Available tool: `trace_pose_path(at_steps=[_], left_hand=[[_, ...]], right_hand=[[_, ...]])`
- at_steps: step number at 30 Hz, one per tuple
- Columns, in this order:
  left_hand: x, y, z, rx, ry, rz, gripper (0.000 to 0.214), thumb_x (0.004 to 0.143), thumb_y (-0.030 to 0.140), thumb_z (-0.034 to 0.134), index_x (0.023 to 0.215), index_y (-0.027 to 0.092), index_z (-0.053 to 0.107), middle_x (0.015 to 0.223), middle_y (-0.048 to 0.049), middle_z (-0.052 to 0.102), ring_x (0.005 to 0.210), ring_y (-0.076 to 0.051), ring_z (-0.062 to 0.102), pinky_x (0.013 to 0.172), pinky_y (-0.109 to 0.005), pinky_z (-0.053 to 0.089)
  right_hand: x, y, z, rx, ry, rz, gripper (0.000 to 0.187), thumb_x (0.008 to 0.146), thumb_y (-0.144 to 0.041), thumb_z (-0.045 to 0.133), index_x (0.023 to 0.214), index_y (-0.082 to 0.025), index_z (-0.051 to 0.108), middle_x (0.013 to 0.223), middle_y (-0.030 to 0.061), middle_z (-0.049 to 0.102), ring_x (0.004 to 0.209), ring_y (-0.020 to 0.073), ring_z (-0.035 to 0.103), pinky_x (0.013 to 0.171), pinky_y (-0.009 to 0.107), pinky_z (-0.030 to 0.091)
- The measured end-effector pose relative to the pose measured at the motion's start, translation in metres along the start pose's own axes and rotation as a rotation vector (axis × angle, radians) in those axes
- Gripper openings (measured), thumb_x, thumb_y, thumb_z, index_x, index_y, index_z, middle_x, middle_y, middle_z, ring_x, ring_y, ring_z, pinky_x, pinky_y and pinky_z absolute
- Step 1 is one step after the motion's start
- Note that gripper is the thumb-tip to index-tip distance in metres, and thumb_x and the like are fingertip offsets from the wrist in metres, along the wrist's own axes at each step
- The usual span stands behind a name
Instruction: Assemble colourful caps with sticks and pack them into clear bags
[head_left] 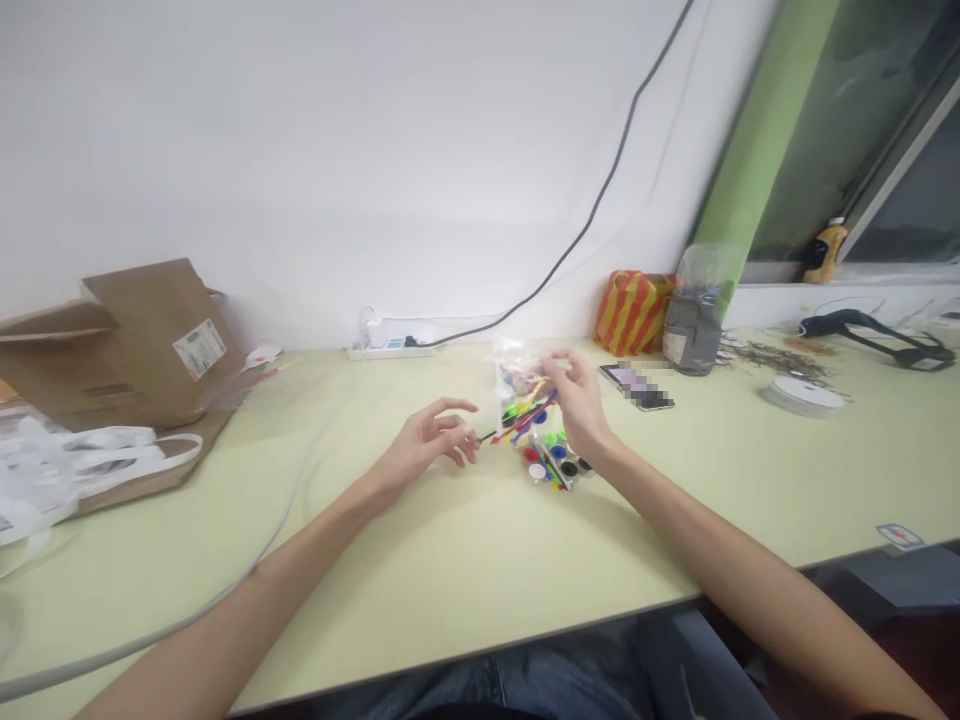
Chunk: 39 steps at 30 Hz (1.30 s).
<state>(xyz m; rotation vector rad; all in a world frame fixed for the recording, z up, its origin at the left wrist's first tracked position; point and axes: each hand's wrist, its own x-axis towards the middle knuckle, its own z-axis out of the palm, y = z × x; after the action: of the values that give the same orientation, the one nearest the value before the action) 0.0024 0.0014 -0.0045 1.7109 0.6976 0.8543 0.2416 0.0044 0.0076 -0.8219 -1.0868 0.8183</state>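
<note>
Tabletop [420,580]: smooth and rimless, so any round piece knocked here could roll off the near edge.
Right hand [577,395]: fingers pinched on the side of the clear bag [517,358]; whether they also grip sticks is unclear. A slack pinch could let the bag tip.
Left hand [439,435]: fingers loosely curled, partly spread, beside a dark stick tip [487,436]; contact cannot be told. A hasty grab could push it away.
Coloured sticks [525,420]: slanting between the hands, at the bag; crossed, they could snag and spill.
Small discs [559,452]: clustered below the right hand, where its wrist could scatter them.
</note>
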Motion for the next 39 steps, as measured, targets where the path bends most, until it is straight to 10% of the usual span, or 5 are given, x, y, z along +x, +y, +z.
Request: trace_pose_path(at_steps=[5,17,26,33,39], left_hand=[[-0.001,0.0,0.002,0.064,-0.029,0.002,0.028,0.095,0.042,0.06,0.106,0.017,0.062,0.076,-0.0028,0.066,0.068,-0.016,0.065,0.069,-0.032,0.053],[-0.001,-0.007,0.001,0.102,0.01,-0.019,0.019,0.093,0.033,0.057,0.094,0.017,0.067,0.07,-0.0006,0.063,0.065,-0.013,0.061,0.066,-0.028,0.05],[-0.001,-0.015,-0.002,0.115,-0.019,-0.03,0.022,0.094,0.034,0.053,0.096,0.016,0.066,0.073,-0.0018,0.062,0.065,-0.014,0.061,0.063,-0.028,0.05],[-0.003,-0.012,0.002,0.63,-0.003,0.159,0.025,0.094,0.026,0.046,0.1,0.02,0.069,0.111,-0.0088,0.067,0.105,-0.024,0.063,0.097,-0.041,0.05],[0.0,-0.023,0.0,0.846,-0.097,0.202,0.039,0.099,0.032,0.045,0.136,0.023,0.055,0.146,-0.012,0.049,0.134,-0.028,0.049,0.117,-0.047,0.038]], right_hand=[[0.031,0.015,-0.026,-0.033,0.256,0.035,0.025,0.081,-0.041,0.064,0.088,-0.021,0.05,0.073,-0.0007,0.067,0.053,0.0125,0.062,0.047,0.021,0.046],[0.109,0.086,0.071,-0.534,-0.204,0.118,0.003,0.084,-0.017,0.056,0.086,-0.02,0.056,0.062,0.0,0.067,0.053,0.0146,0.061,0.058,0.024,0.05],[0.128,0.076,0.071,-0.724,-0.301,-0.031,0.033,0.075,-0.012,0.057,0.107,-0.018,0.06,0.099,0.0068,0.068,0.094,0.0216,0.062,0.095,0.038,0.048],[0.004,-0.055,0.045,-0.459,-0.584,-0.386,0.017,0.093,-0.023,0.047,0.097,-0.021,0.064,0.1,0.0062,0.07,0.093,0.0189,0.064,0.086,0.034,0.051],[-0.15,-0.127,-0.047,-0.552,-0.764,-0.349,0.014,0.085,-0.049,0.059,0.091,-0.046,0.072,0.07,0.0079,0.068,0.074,0.0272,0.069,0.053,0.039,0.05]])
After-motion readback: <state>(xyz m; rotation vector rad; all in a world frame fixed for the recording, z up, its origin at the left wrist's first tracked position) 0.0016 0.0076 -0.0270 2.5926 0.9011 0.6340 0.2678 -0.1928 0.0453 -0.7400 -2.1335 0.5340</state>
